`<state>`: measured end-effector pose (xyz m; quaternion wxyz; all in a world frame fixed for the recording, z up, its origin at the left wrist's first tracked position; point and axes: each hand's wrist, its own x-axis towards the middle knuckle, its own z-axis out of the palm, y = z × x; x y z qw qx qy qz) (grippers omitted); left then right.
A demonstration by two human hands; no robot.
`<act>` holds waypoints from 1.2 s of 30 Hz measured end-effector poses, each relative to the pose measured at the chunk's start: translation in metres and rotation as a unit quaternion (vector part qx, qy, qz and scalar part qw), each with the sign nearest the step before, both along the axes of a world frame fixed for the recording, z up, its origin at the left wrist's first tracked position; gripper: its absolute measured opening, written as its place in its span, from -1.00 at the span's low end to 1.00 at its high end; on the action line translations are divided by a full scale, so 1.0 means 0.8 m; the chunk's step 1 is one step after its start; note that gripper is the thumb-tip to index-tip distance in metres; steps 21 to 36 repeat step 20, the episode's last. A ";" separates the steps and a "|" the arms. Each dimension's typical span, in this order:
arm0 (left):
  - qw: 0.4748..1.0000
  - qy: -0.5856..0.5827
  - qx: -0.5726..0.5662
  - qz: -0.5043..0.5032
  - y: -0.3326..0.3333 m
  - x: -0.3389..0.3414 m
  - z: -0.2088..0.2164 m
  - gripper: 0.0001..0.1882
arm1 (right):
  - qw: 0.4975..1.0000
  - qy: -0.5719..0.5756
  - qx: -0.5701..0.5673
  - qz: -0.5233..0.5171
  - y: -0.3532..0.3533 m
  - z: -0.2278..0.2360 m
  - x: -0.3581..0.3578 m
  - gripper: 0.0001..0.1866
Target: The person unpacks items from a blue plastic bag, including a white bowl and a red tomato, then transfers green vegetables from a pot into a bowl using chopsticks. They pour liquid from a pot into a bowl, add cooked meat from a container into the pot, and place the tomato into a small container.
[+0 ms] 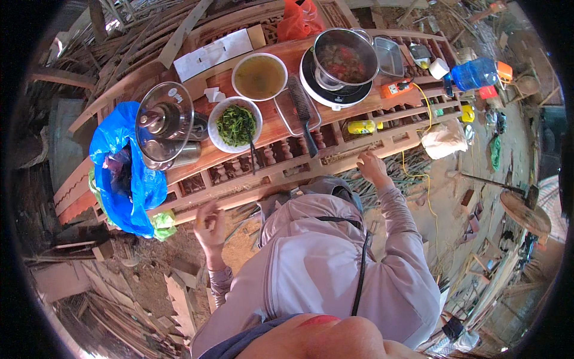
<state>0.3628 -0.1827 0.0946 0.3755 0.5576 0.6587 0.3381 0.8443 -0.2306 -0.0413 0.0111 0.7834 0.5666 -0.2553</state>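
My left hand hangs in front of the wooden bench, holding nothing. Its fingers are loosely bent and apart, slightly blurred. At the bench's front edge, my right hand has its fingers stretched out with nothing in them; whether it touches the wood I cannot tell. Beyond the left hand stands a white bowl of cooked greens with dark utensil handles over its rim. Behind it is a bowl of broth. A black-handled brush-like tool lies across a clear tray. A steel pot of stew sits on a round cooktop.
At the left, a glass lid leans over steel cookware beside a blue plastic bag. A yellow bottle lies near the front slats. An orange power strip trails a yellow cord down the right side. Wood scraps cover the ground.
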 end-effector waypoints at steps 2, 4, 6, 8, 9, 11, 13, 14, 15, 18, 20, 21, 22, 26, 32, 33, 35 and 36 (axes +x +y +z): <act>0.999 -0.015 -0.004 -0.040 -0.013 0.043 -0.011 -0.68 | 0.999 -0.012 -0.026 0.018 0.012 -0.009 0.023 -0.76; 0.997 0.001 -0.045 -0.058 -0.024 0.086 -0.016 -0.68 | 0.996 -0.029 -0.076 0.031 0.031 -0.021 0.037 -0.76; 0.993 -0.020 -0.087 -0.079 -0.033 0.128 -0.018 -0.69 | 0.999 -0.010 -0.025 0.017 0.046 -0.026 0.046 -0.75; 0.988 -0.024 -0.132 -0.080 -0.044 0.156 -0.032 -0.79 | 0.999 0.039 0.012 -0.004 0.064 -0.035 0.051 -0.73; 0.988 0.020 -0.095 -0.118 -0.049 0.166 -0.040 -0.82 | 0.997 0.078 0.022 -0.018 0.072 -0.040 0.053 -0.72; 0.974 0.109 -0.020 -0.195 -0.055 0.184 -0.049 -0.86 | 0.987 0.141 0.071 -0.034 0.090 -0.061 0.056 -0.70; 0.976 0.096 -0.079 -0.178 -0.066 0.199 -0.052 -0.84 | 0.970 0.188 0.149 -0.038 0.107 -0.092 0.053 -0.69; 0.975 0.109 -0.074 -0.178 -0.071 0.206 -0.055 -0.83 | 0.941 0.299 0.099 -0.125 0.119 -0.094 0.048 -0.68; 0.974 0.121 -0.068 -0.178 -0.076 0.212 -0.058 -0.82 | 0.890 0.402 0.045 -0.211 0.132 -0.097 0.040 -0.66; 0.953 0.200 -0.111 -0.198 -0.092 0.218 -0.077 -0.81 | 0.823 0.480 0.022 -0.304 0.159 -0.095 0.016 -0.59; 0.958 0.125 -0.153 -0.205 -0.091 0.225 -0.072 -0.71 | 0.824 0.475 0.039 -0.307 0.169 -0.094 0.006 -0.56; 0.958 0.125 -0.153 -0.205 -0.091 0.225 -0.072 -0.71 | 0.824 0.475 0.039 -0.307 0.169 -0.094 0.006 -0.56; 0.958 0.125 -0.153 -0.205 -0.091 0.225 -0.072 -0.71 | 0.824 0.475 0.039 -0.307 0.169 -0.094 0.006 -0.56; 0.958 0.125 -0.153 -0.205 -0.091 0.225 -0.072 -0.71 | 0.824 0.475 0.039 -0.307 0.169 -0.094 0.006 -0.56; 0.958 0.125 -0.153 -0.205 -0.091 0.225 -0.072 -0.71 | 0.824 0.475 0.039 -0.307 0.169 -0.094 0.006 -0.56; 0.958 0.125 -0.153 -0.205 -0.091 0.225 -0.072 -0.71 | 0.824 0.475 0.039 -0.307 0.169 -0.094 0.006 -0.56; 0.958 0.125 -0.153 -0.205 -0.091 0.225 -0.072 -0.71 | 0.824 0.475 0.039 -0.307 0.169 -0.094 0.006 -0.56; 0.958 0.125 -0.153 -0.205 -0.091 0.225 -0.072 -0.71 | 0.824 0.475 0.039 -0.307 0.169 -0.094 0.006 -0.56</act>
